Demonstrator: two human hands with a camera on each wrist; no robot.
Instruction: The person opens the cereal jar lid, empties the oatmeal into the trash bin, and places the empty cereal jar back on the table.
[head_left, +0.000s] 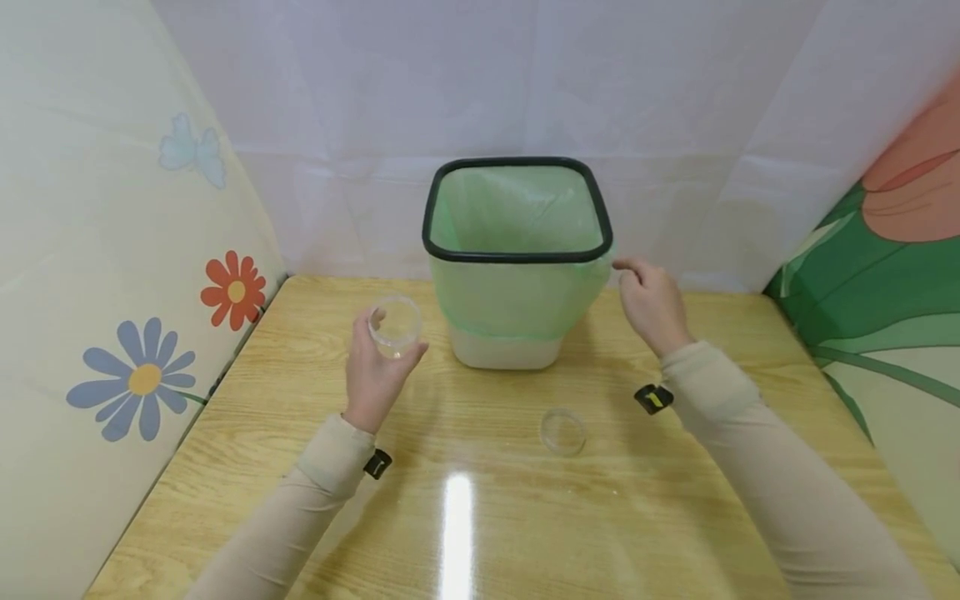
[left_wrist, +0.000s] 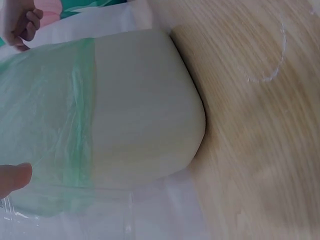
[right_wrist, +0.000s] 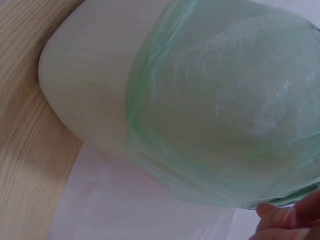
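My left hand (head_left: 372,367) grips a clear round plastic cup (head_left: 395,342) to the left of the bin; its thumb and the see-through wall show at the lower left of the left wrist view. A whitish trash bin (head_left: 506,353) stands upright, lined with a green bin liner (head_left: 517,292) folded down over its outside under a black rim ring (head_left: 517,257). At the bin's right side, my right hand (head_left: 654,308) has its fingers curled at the liner's edge. In the right wrist view the fingertips (right_wrist: 282,218) pinch gathered green film there, partly cut off by the frame.
A clear round lid-like piece (head_left: 562,432) lies on the wooden table (head_left: 337,517) in front of the bin. White cloth (head_left: 360,100) hangs behind, and flower-printed panels (head_left: 142,250) border the left and right sides.
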